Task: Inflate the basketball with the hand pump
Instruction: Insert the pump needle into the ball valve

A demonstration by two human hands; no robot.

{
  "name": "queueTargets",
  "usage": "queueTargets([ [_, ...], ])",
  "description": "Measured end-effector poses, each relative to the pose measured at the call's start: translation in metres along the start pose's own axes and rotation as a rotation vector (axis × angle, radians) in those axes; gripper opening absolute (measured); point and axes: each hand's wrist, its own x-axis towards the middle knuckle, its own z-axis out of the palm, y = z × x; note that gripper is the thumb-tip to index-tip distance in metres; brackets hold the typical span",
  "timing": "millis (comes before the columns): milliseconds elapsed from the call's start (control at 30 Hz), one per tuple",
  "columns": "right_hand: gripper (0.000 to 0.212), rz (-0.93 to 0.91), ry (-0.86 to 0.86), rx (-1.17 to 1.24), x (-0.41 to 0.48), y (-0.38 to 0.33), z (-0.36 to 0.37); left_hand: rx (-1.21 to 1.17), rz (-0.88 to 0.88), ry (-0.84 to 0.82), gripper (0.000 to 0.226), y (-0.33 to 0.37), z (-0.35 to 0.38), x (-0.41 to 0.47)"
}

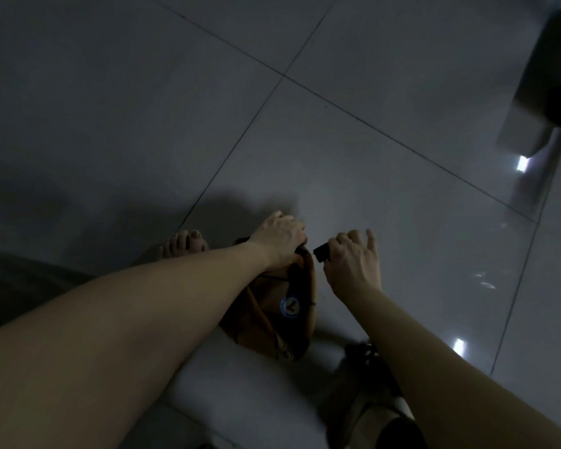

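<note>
— So, where is the basketball (272, 306) in relation to your hands?

— It lies on the tiled floor (402, 131) right under my left hand (277, 241) and just left of my right hand (353, 264). It is brown-orange with a round blue-and-white badge, and it is badly deflated, folded and slumped rather than round.

— What are your fingers doing?

— My left fingers are curled together and clamped over the ball's far top edge, pressing it still. My right fingers are pinched on a small black pump nozzle (323, 252), with the pinky and ring finger lifted free. A thin needle sticks out of it toward the ball, its tip close to where my left hand grips. I cannot tell whether it has entered the valve; the light is dim.

— How will the ball handle?

— I judge it light, soft and floppy, with a grippy pebbled skin. Being slack, it would buckle away from the needle, so the best hold is right beside the valve, pinching the skin firm there. The needle looks thin and probably bends easily, so it should go in straight.

— Any containers nearby?

— None that I can make out. A dark blurred shape sits far off beyond my right fingers, and something dark lies by my right forearm, both unclear. My bare foot (185, 244) rests just left of my left hand.
</note>
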Motion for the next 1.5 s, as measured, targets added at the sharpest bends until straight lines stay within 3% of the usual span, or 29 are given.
queueTargets([
  [400, 0.024, -0.043, 0.010, 0.057, -0.002, -0.004, 0.004, 0.022, 0.031, 0.068, 0.031, -0.001, 0.005, 0.000],
  [500, 0.026, -0.068, 0.008, 0.074, -0.001, -0.001, 0.002, -0.062, 0.100, 0.069, 0.049, 0.000, 0.009, -0.002],
  [700, 0.079, 0.021, -0.120, 0.235, -0.007, 0.034, -0.007, -0.004, 0.167, 0.059, 0.067, 0.004, 0.007, -0.003],
  [800, 0.093, 0.092, -0.183, 0.265, -0.014, 0.046, -0.013, 0.041, 0.196, 0.040, 0.079, 0.004, 0.007, -0.003],
  [1167, 0.076, 0.059, -0.079, 0.084, -0.019, 0.026, -0.001, 0.047, 0.192, 0.036, 0.055, 0.004, 0.000, 0.005],
  [1400, 0.094, 0.053, -0.064, 0.111, -0.010, 0.024, 0.004, -0.038, 0.154, -0.019, 0.048, 0.002, -0.001, 0.010],
  [1500, 0.084, 0.056, -0.052, 0.121, -0.007, 0.022, 0.006, -0.027, 0.163, -0.010, 0.045, 0.002, -0.003, 0.011],
])
